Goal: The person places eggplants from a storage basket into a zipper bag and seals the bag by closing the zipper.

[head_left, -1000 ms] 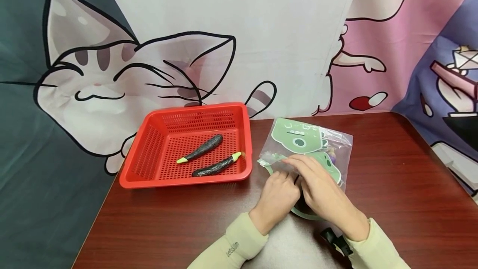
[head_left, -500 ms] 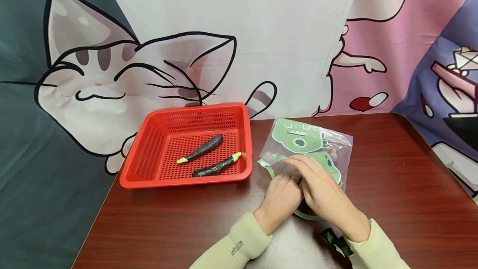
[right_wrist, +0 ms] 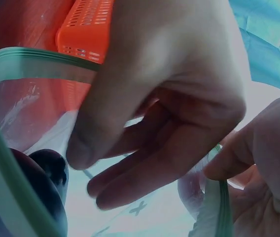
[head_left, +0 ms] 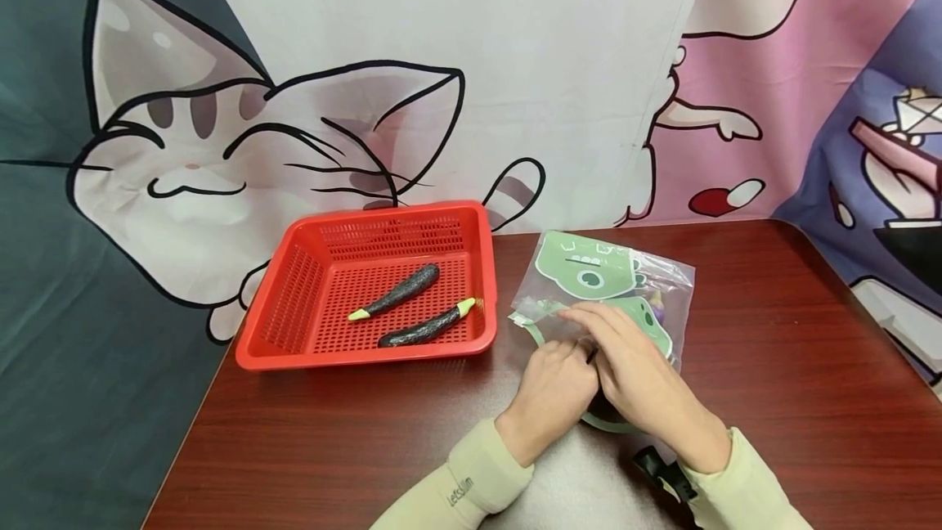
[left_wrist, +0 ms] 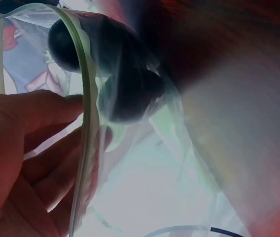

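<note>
Bag (head_left: pixel 589 278) w/ green print sat on table (head_left: pixel 294 448), R of red basket (head_left: pixel 368 357). R hand (head_left: pixel 640 370) pinched bag's rim; L hand (head_left: pixel 553 389) hung in its mouth, fingers loosely bent, not grasping. Dark veg (right_wrist: pixel 39 185) showed inside; 2 long veg (head_left: pixel 403 291) w/ green tips lay in basket.

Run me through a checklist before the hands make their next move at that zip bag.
1. Mouth of the zip bag open: ok, its green rim is spread apart in both wrist views.
2. Right hand steadying the bag: ok, it pinches the rim in its wrist view.
3. Left hand empty: ok, nothing shows between its thumb and fingers.
4. Mouth clear of hands: not ok, the left hand is at it.
5. Basket empty: not ok, two dark vegetables lie inside.
6. Count of dark items in the bag: cannot tell, they overlap.
</note>
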Tool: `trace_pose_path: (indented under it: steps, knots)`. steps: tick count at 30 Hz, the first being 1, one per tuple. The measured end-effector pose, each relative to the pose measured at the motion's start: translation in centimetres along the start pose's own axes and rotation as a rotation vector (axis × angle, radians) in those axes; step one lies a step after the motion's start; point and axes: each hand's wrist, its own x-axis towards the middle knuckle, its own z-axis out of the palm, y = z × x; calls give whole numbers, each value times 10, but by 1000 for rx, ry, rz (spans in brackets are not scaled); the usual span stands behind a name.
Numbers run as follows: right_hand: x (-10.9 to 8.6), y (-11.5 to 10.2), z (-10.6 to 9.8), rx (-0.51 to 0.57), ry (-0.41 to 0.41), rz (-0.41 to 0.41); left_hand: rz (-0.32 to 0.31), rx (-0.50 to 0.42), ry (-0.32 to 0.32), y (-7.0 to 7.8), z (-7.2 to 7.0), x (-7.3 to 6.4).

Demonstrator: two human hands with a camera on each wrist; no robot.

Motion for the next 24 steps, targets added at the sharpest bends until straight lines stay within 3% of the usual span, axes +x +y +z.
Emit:
trace_pose_path:
  steps: [13,24]
  knots:
    - [0,2,0,8,0,0,-62,-143,-18,-9,-19,-2]
    - [0,2,-1,-2,-8,4,-95,-263,-94,-26,-36,-3]
